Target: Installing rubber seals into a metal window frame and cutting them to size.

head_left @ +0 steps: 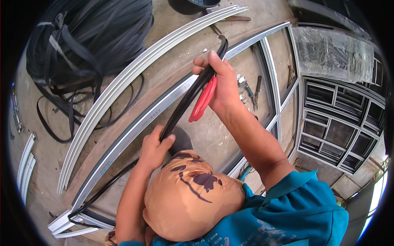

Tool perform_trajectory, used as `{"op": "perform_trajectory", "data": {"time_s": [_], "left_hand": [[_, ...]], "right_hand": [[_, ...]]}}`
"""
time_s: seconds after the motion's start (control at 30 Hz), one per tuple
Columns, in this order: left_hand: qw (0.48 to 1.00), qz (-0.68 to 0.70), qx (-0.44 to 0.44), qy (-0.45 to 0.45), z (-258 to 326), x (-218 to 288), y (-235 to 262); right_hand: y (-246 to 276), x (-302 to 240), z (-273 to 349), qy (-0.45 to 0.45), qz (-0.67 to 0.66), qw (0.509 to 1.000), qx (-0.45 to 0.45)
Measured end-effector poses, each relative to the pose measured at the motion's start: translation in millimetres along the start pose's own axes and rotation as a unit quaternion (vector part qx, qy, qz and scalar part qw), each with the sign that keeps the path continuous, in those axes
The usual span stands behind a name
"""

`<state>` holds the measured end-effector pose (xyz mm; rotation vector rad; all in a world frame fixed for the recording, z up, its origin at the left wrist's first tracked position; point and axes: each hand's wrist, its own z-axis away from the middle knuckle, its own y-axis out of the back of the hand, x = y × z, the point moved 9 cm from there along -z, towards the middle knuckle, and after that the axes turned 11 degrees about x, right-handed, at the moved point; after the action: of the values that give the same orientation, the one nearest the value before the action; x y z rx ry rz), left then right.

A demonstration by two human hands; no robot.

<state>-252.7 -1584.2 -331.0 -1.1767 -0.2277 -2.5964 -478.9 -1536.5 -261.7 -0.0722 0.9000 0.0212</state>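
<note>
A black rubber strip (183, 104), doubled in places, is stretched slantwise between my hands over the white metal window frame (141, 117). My left hand (155, 148) is closed round its lower part, and a length trails from there down to the frame's near left corner. My right hand (221, 78) grips the strip higher up, where its end (223, 41) curls past the fingers. Held in the same hand is a tool with red loop handles (204, 100), perhaps scissors; its working end is hidden.
A big bundle of black strips (90, 37) lies at the far left, beside a long curved-looking white profile (135, 67). Pliers (257, 92) rest on the floor inside the frame. Stacked window frames (338, 123) and a plastic-wrapped pack (334, 53) stand right.
</note>
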Motion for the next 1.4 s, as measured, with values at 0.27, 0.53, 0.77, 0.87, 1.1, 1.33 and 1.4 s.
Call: {"op": "perform_trajectory", "data": {"time_s": [0.27, 0.53, 0.77, 0.87, 1.1, 1.33, 1.4], "left_hand": [[0.998, -0.003, -0.041, 0.045, -0.1, 20.9, -10.8], [0.997, -0.044, 0.053, -0.016, -14.1, 24.0, 0.4], [0.998, 0.053, -0.01, 0.022, -5.0, -9.6, -6.0], [0.999, 0.025, -0.021, 0.016, 8.0, -33.9, 1.0], [0.998, -0.013, -0.011, 0.058, 27.6, -103.0, 19.3], [0.992, 0.019, -0.04, 0.119, 30.9, -125.3, 10.1], [0.99, 0.028, -0.053, 0.13, 31.8, -124.8, 7.7]], "right_hand": [[65.6, -21.8, -80.8, 0.042, 0.009, 0.999, 0.028], [95.7, -33.1, -110.1, 0.042, -0.004, 0.999, 0.006], [47.5, -63.6, -74.9, 0.103, -0.014, 0.987, -0.122], [11.1, -69.5, -45.7, 0.181, 0.073, 0.964, -0.18], [-26.4, -44.0, 12.0, 0.297, 0.251, 0.906, -0.168], [-27.4, -46.8, 31.5, 0.379, 0.365, 0.843, -0.111], [-28.2, -48.7, 33.8, 0.401, 0.364, 0.833, -0.112]]}}
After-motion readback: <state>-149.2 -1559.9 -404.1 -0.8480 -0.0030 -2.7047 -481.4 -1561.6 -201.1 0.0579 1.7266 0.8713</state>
